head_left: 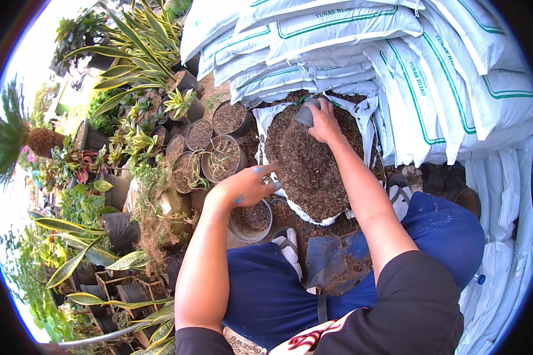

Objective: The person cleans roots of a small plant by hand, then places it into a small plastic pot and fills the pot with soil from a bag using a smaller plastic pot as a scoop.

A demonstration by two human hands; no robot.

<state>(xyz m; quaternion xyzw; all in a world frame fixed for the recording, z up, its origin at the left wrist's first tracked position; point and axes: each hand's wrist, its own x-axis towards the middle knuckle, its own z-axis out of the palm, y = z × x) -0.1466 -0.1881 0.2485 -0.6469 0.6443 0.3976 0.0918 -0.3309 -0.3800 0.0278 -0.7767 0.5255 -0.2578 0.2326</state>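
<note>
An opened white sack (368, 113) full of dark, crumbly soil (314, 177) stands in front of me, its edges folded outward. Over the far part of the soil, my right hand (324, 121) is closed around a small dark grey pot (305, 112), which looks tilted. My left hand (249, 186) hovers by the sack's left edge with its fingers apart and nothing in them; bluish smudges mark its skin. Below that hand sits a round container (267, 228) with some soil inside. Just beyond it, a larger pot (238, 155) holds soil and wilted stems.
Several soil-filled pots (199, 135) cluster to the left, with potted snake plants (139, 65) and other greenery behind. White sacks with green lines (343, 29) are piled at the back and right. A blue sheet (331, 260) with soil lies between my feet.
</note>
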